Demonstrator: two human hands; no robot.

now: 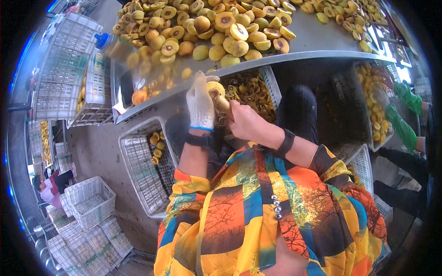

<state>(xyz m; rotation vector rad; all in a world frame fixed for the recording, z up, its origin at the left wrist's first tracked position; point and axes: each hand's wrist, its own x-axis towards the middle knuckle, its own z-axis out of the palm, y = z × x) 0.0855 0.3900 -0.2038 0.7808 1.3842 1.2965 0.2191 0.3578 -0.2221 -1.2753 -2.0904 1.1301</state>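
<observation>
My left hand (200, 101), in a white knit glove with a blue cuff, grips a yellow fruit half (215, 88) just below the metal table edge. My bare right hand (248, 120) is closed round the pale handle of a small tool (222, 104), whose tip is at the fruit and too unclear to make out. Beneath both hands, a white crate (271, 85) holds many cut fruit pieces. On the metal table (313, 39) in front of me lies a big pile of halved yellow fruit (239, 31).
A crate (127, 152) with several fruit halves is at my left. Stacked crates (55, 60) stand farther left; a crouching person (55, 188) is near them. On the right, a co-worker's green sleeves (400, 129) reach toward a crate of fruit (375, 106). A blue-capped bottle (103, 41) stands back left.
</observation>
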